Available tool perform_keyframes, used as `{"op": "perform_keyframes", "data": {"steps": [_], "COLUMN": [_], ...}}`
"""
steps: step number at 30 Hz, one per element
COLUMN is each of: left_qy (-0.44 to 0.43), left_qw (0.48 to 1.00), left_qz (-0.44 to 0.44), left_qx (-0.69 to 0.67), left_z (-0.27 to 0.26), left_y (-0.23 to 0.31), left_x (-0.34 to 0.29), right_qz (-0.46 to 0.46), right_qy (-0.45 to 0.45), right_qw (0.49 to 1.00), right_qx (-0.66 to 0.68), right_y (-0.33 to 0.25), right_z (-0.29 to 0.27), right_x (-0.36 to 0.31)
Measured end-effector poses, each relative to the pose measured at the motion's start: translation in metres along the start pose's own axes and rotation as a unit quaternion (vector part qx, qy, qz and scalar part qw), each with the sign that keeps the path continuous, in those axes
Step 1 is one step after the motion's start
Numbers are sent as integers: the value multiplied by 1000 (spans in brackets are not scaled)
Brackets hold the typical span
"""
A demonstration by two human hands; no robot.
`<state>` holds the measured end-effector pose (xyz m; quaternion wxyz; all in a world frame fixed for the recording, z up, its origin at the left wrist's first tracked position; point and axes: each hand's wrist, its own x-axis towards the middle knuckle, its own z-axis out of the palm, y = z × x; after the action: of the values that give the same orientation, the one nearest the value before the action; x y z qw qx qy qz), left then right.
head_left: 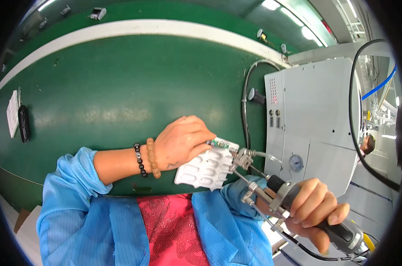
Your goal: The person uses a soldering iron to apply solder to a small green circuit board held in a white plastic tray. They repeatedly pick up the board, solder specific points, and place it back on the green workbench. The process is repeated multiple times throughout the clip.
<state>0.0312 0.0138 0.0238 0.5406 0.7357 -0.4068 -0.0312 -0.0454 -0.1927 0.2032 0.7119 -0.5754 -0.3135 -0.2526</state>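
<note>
My left grip pinched a green circuit board at the white moulded tray; my right grip was wrapped around an electric screwdriver

This looks like a factory workshop. Beyond the left hand spreads a green workbench; beyond the right hand stands a grey machine cabinet with a round gauge.
</note>
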Motion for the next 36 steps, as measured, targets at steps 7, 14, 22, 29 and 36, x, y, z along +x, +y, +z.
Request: {"op": "perform_keyframes", "data": {"steps": [7, 14, 22, 29, 36], "left_qy": [81, 195, 32, -65, 20], "left_qw": [995, 897, 957, 951, 983], "left_qz": [-51, -59, 117, 60, 32], "left_qx": [20, 393, 262, 297, 181], "left_z": [-62, -159, -47, -13, -19], "left_y": [8, -100, -149, -180, -143], "left_x": [28, 122, 256, 327, 285], "right_qz": [-43, -49, -14, -14, -2], "right_qy": [33, 28, 8, -47, -57], "right_qw": [998, 998, 1000, 998, 998], "right_qx": [-35, -27, -4, -24, -25], "right_y": [13, 20, 22, 19, 16], "right_z": [-5, -8, -23, -32, -33], "right_x": [-6, -9, -6, 7, 6]}}
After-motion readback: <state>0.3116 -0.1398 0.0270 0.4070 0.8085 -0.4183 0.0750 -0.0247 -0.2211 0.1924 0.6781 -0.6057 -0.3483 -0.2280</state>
